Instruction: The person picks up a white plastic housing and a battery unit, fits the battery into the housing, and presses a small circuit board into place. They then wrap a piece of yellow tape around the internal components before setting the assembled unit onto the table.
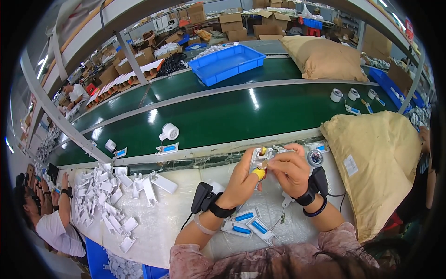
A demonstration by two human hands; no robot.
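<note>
- The pile point(104, 193) of white covers, loosely heaped, could spill if knocked, as I judge it from across the room.
- Right of the pile, blue packs point(243, 216) lie overlapping; a thin wire point(278, 222) beside them might snag or snap, should anything drag across.
- Left hand point(242, 176), also right of the pile: fingers curled around a white part point(261, 159), which could drop if that hold slackened.
- Right hand point(291, 171), farther right of the pile: fingertips pinched together at the part's edge; any tiny piece between them, I cannot tell.
</note>
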